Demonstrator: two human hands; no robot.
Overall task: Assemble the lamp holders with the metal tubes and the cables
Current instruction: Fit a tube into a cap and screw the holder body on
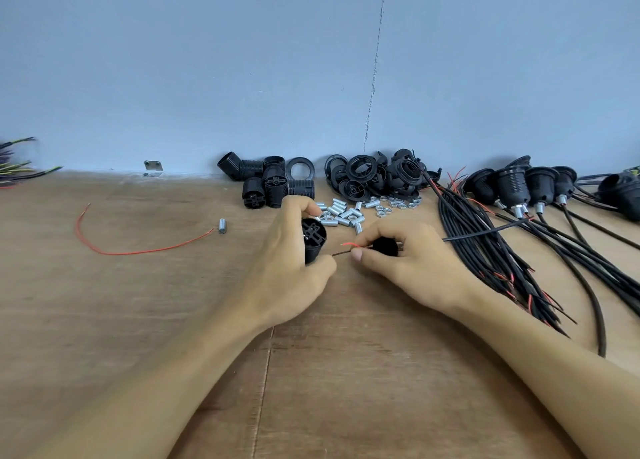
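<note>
Black lamp holder is being gripped by the left hand, terminals facing the right hand, whose fingers are pinching the wire ends, likely lining them up for feeding in

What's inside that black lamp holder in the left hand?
A black cross-shaped insert shows at the end of the lamp holder. The left hand covers its lower part, so anything deeper is hidden.

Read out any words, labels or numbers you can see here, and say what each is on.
No text can be read anywhere.
The lamp holder in the left hand shows only moulded ridges; the cable in the right hand is plain.
</note>
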